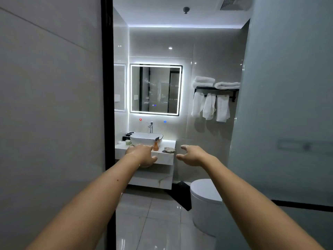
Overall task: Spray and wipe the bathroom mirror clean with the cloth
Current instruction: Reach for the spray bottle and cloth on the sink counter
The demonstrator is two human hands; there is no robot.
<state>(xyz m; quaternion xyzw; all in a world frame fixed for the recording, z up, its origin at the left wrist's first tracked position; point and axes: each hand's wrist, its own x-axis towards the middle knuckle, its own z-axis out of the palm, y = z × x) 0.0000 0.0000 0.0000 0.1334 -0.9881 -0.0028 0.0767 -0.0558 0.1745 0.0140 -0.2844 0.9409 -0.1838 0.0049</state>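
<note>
A square backlit mirror (156, 89) hangs on the far wall above the basin, with smears visible on its glass. On the vanity counter (167, 156) stand an orange spray bottle (156, 145) and, to its right, a crumpled grey cloth (169, 150). Both my arms stretch forward from the doorway, well short of the counter. My left hand (141, 154) is held out palm down with relaxed fingers and holds nothing. My right hand (191, 155) is out to the right, fingers loosely spread, also empty.
A black door frame (107, 83) stands on the left and a frosted glass panel (288, 105) on the right. A white basin (146, 138) and tap sit on the counter. A toilet (205, 201) stands at right, white towels (214, 100) on a rack above.
</note>
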